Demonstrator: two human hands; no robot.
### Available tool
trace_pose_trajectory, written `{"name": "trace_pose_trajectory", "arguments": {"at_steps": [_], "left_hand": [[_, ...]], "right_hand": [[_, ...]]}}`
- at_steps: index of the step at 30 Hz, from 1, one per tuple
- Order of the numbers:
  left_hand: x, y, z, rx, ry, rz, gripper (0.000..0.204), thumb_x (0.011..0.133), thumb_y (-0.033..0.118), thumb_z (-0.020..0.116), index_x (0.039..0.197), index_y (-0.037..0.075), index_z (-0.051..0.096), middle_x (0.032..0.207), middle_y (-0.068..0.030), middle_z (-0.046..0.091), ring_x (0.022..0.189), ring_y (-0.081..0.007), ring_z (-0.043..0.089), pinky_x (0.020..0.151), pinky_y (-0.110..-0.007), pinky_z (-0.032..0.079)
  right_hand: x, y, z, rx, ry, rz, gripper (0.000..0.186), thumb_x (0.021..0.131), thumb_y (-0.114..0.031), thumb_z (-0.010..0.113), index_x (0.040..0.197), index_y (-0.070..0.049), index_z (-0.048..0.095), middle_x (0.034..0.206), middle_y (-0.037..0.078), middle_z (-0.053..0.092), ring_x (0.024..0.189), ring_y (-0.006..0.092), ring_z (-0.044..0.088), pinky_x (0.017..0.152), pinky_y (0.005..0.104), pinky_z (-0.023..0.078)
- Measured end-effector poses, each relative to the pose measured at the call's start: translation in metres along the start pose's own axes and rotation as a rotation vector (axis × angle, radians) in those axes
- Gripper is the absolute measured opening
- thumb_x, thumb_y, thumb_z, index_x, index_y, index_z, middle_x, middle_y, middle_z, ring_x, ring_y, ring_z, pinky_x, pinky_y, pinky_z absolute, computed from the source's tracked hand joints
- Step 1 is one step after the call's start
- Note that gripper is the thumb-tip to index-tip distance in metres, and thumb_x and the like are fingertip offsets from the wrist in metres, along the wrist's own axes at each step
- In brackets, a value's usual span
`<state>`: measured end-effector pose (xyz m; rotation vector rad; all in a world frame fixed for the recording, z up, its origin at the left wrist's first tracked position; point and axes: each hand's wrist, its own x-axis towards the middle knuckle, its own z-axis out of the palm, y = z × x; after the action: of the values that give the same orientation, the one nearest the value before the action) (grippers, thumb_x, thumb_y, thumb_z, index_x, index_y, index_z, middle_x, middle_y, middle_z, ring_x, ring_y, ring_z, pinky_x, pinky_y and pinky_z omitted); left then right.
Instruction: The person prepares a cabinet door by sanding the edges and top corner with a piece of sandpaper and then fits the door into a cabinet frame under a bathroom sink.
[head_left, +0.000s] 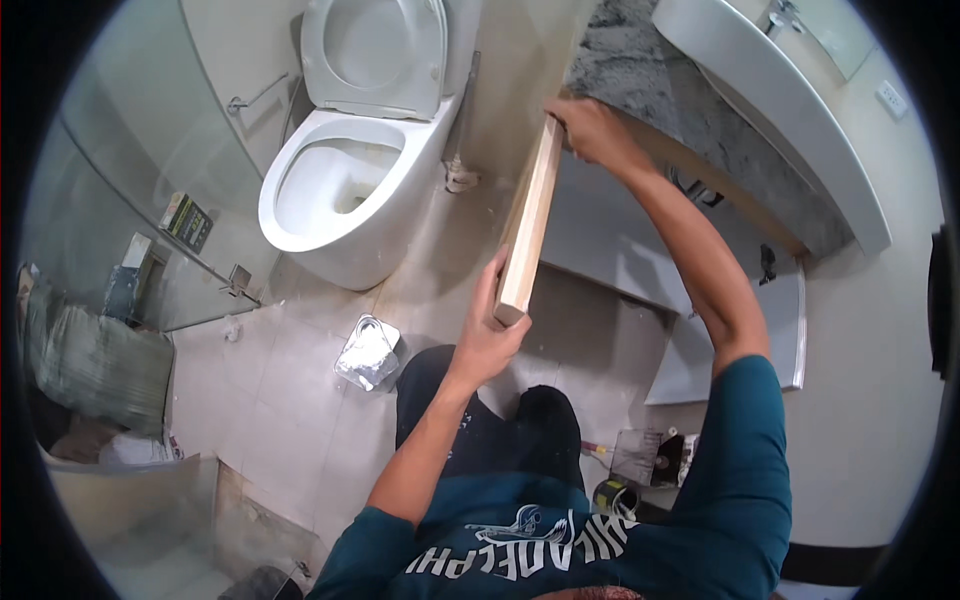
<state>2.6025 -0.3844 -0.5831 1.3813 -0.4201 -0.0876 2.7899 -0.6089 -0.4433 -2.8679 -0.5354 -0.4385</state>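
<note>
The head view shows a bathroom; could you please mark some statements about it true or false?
The bare left hand holds the near end of the long pale wooden board: true.
The bare right hand hangs free: false; it grips the board's far end.
The white ceramic toilet stands with its white lid raised: true.
The square, white-smeared container stands right of the board: false; it stands on the light tiled floor, to the left.
The grey stone-patterned countertop lies right of the board: true.

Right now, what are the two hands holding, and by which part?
A wooden board: the left hand grips its near end, the right hand its far end.
</note>
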Motion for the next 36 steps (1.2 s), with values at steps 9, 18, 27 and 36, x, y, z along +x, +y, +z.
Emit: {"name": "trace_pose_trajectory", "arguments": {"at_steps": [9,18,27,36], "left_hand": [[0.003,-0.001,-0.002,-0.056,0.007,0.009,0.079,0.085,-0.003,0.06,0.159,0.0,0.032,0.151,-0.0175,0.046,0.141,-0.0251,0.046,0.117,-0.036,0.035],[0.0,-0.007,-0.006,0.068,0.036,0.078,0.071,0.091,-0.002,0.059,0.158,-0.001,0.032,0.146,-0.0133,0.049,0.134,-0.0186,0.047,0.111,-0.031,0.039],[0.003,-0.007,-0.003,0.133,0.05,0.14,0.072,0.092,0.0,0.059,0.159,0.0,0.031,0.151,-0.0157,0.046,0.141,-0.0219,0.043,0.117,-0.033,0.034],[0.006,-0.006,-0.01,0.029,0.033,0.1,0.074,0.089,0.0,0.061,0.158,0.0,0.032,0.15,-0.0182,0.048,0.141,-0.0272,0.045,0.117,-0.037,0.036]], "right_hand": [[0.004,-0.003,-0.017,0.051,-0.087,0.11,0.042,0.09,0.001,0.053,0.125,-0.014,0.07,0.099,0.018,0.074,0.081,0.0351,0.074,0.079,0.0467,0.057],[-0.002,-0.01,-0.024,0.08,-0.272,-0.007,0.033,0.097,-0.013,0.052,0.123,-0.014,0.07,0.091,0.016,0.072,0.065,0.0291,0.07,0.07,0.0436,0.055],[-0.008,-0.009,-0.025,-0.059,-0.206,-0.268,0.038,0.091,-0.003,0.055,0.123,-0.014,0.071,0.103,0.016,0.074,0.1,0.0357,0.071,0.085,0.0473,0.054],[0.0,-0.016,-0.014,-0.181,-0.146,-0.295,0.029,0.09,-0.006,0.061,0.114,-0.014,0.075,0.105,0.016,0.075,0.1,0.0367,0.072,0.083,0.0489,0.056]]}}
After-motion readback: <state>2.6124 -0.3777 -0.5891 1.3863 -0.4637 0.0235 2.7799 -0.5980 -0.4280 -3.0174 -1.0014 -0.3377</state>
